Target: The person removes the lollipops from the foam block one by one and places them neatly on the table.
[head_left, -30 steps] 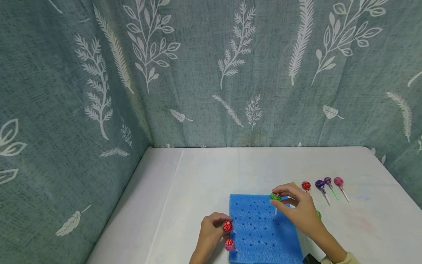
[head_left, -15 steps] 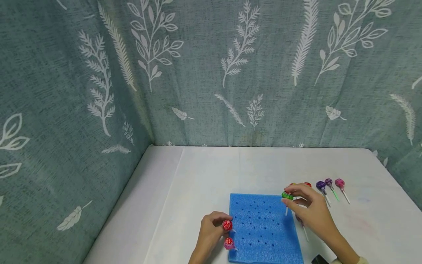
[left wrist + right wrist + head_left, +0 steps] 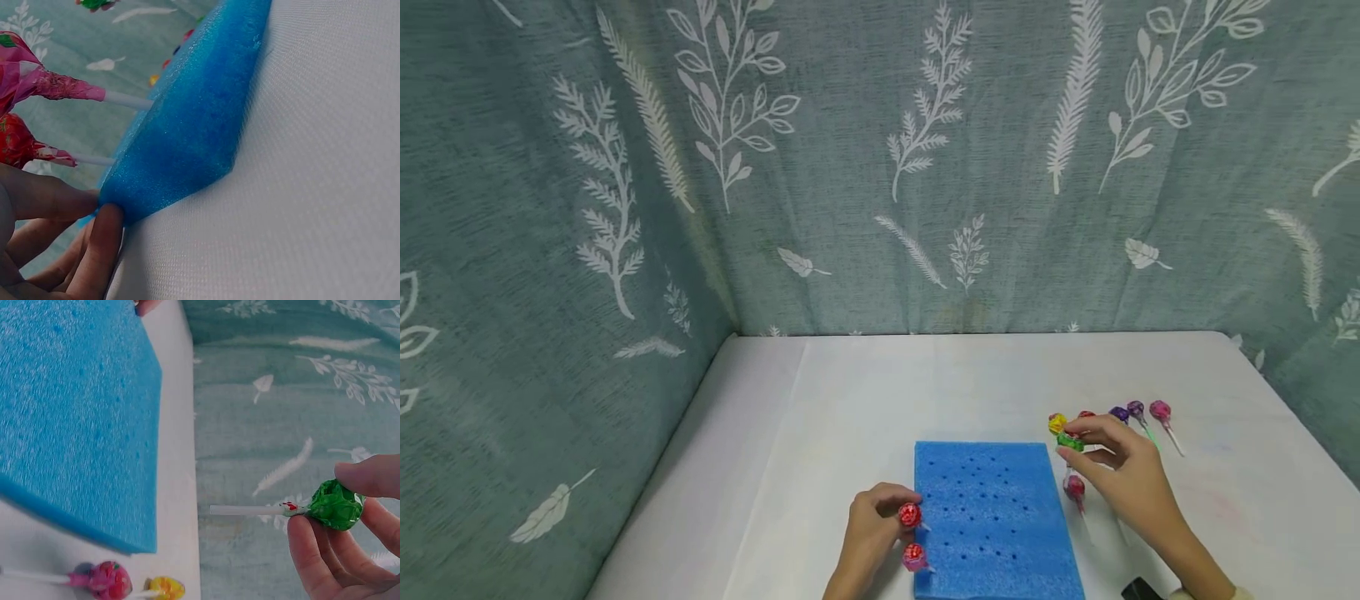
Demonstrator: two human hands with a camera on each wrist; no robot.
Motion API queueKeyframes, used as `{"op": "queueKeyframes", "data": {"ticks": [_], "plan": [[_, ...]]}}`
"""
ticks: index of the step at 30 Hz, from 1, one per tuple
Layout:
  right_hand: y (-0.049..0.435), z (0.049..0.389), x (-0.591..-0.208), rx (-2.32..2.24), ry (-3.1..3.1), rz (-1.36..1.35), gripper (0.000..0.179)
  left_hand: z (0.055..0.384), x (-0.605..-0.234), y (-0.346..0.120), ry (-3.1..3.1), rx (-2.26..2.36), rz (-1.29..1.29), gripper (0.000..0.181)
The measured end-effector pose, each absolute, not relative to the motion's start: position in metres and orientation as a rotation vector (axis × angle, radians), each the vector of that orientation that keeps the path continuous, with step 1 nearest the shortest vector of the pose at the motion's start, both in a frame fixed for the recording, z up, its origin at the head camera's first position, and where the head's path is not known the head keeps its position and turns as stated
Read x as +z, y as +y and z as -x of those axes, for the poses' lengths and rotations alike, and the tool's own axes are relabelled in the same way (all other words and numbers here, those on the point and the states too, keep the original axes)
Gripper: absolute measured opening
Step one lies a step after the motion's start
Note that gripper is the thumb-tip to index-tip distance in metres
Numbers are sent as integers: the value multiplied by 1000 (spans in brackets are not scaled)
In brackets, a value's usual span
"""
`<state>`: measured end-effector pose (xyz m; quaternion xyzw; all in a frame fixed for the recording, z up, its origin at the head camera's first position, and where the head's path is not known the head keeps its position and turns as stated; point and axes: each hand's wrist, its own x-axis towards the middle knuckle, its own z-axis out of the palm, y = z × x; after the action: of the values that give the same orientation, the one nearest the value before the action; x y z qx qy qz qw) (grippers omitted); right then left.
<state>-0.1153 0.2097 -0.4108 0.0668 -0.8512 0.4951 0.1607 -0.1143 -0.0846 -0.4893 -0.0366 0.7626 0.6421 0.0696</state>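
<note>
My right hand (image 3: 1122, 467) pinches a green-wrapped lollipop (image 3: 337, 505) by its head, just past the right edge of a blue foam block (image 3: 985, 525). In the right wrist view its white stick points left, with the tip bare. Rows of small holes dot the foam. At the block's left edge, my left hand (image 3: 874, 529) grips the foam's side between thumb and fingers (image 3: 103, 250). Close by, a red lollipop (image 3: 910, 515) and a pink-and-red lollipop (image 3: 915, 557) stand with their sticks in the foam.
On the white table (image 3: 842, 392), a pink lollipop (image 3: 1074, 488) and a yellow lollipop (image 3: 1057, 423) lie right of the foam. Further right are purple lollipops (image 3: 1136, 409) and another pink lollipop (image 3: 1161, 411). A patterned curtain (image 3: 850, 167) hangs behind the table.
The right hand has carried the green lollipop rightward, from above the foam to beyond its right edge. My left hand stays at the foam's left side.
</note>
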Motion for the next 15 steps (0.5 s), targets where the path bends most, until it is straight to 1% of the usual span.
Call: {"op": "queueKeyframes", "data": {"ticks": [4,15], "plan": [[214,116,-410,1387,-2434,-185,26,108,-471,-86,2287,1943,93,25],[229,112,-413,1297,-2471,-64,28,108,-469,-85,2281,1942,100,26]]}}
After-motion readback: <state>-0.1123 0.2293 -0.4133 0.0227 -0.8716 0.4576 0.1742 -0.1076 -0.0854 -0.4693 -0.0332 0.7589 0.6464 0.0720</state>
